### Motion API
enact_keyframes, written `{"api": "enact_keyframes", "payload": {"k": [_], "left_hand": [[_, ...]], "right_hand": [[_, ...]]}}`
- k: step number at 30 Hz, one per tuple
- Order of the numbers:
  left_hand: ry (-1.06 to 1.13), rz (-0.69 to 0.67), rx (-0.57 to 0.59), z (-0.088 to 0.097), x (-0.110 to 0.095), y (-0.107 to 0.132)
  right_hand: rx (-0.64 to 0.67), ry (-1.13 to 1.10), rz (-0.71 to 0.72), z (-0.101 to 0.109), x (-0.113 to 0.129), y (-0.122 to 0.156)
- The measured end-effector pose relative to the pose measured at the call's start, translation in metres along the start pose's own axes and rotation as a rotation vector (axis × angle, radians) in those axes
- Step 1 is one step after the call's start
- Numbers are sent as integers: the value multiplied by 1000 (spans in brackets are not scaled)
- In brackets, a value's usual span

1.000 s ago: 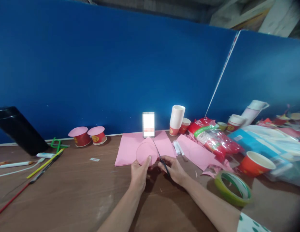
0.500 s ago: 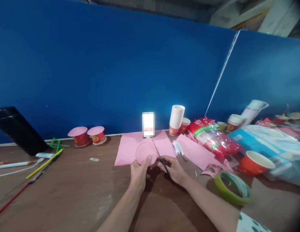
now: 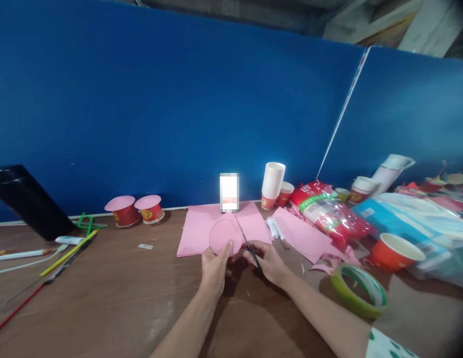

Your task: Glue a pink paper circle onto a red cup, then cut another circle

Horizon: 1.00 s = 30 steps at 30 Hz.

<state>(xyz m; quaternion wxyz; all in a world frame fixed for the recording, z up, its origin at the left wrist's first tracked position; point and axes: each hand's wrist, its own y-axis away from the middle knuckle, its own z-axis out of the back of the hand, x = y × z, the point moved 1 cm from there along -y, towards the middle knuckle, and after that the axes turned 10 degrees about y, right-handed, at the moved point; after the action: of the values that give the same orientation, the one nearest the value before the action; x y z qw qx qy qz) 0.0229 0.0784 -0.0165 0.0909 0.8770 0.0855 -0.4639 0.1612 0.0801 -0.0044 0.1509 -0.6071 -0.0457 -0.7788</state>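
Note:
My left hand pinches a round piece of pink paper by its lower edge, thumb on top. In my right hand is a pair of scissors with dark handles. Their blades point up and away, lying along the right edge of the paper circle; whether they are cutting into it I cannot tell. Beneath and behind the circle lie pink paper sheets on the brown table. A bright, blurred-out upright rectangle stands at the back of the sheets.
Two red cups with pink discs on top stand at the left, near a black cylinder and several pens. To the right are stacked paper cups, a red plastic pack, pink scraps, a tape roll and an orange cup.

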Motion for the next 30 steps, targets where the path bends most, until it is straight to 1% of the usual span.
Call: {"api": "enact_keyframes", "payload": {"k": [14,26,30], "left_hand": [[-6,-28,15,5,5,-2],[-53,-31,8,3,2,-2],[-68,-22,11,2,2,-2]], "right_hand": [[6,2,16,0,-1,0],[7,-4,4,0,1,0],[16,-43,6,0,-1,-1]]}}
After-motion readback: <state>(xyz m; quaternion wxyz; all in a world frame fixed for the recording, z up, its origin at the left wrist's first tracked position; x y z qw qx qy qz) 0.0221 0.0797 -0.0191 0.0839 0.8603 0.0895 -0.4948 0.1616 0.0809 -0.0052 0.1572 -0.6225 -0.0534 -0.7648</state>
